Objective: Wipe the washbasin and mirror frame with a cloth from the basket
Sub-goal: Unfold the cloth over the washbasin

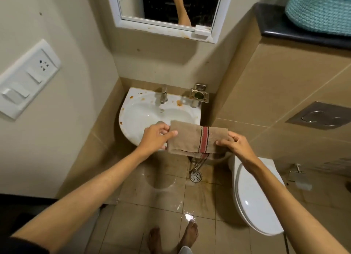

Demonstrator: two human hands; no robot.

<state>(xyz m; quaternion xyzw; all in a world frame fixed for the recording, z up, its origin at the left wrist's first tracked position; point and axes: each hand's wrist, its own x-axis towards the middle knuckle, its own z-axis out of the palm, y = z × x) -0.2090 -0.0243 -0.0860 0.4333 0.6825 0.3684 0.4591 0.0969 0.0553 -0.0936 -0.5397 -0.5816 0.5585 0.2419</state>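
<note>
From the head view, both hands hold a brown cloth stretched between them over the front rim of the washbasin. The left hand pinches the cloth's left edge, thumb on top and the other fingers curled beneath. The right hand pinches the right edge the same way, fingers pressed against the fabric. The cloth is folded, with a red band edged by dark lines near its right end, and a lower layer hangs below the fold.

The washbasin is white, set in the corner of the tiled walls, and carries orange-brown stains along its back ledge and left rim. A metal tap stands at the middle of the back ledge, with a metal holder on the wall by the back right corner. Above, the white mirror frame shows brownish marks along its lower edge, and an arm is reflected in the glass.

A teal woven basket sits on a dark ledge at the upper right. A white toilet stands to the right of the basin, its lid closed. The floor is wet, with a round drain under the basin, and two bare feet at the bottom edge. A switch panel is on the left wall.
</note>
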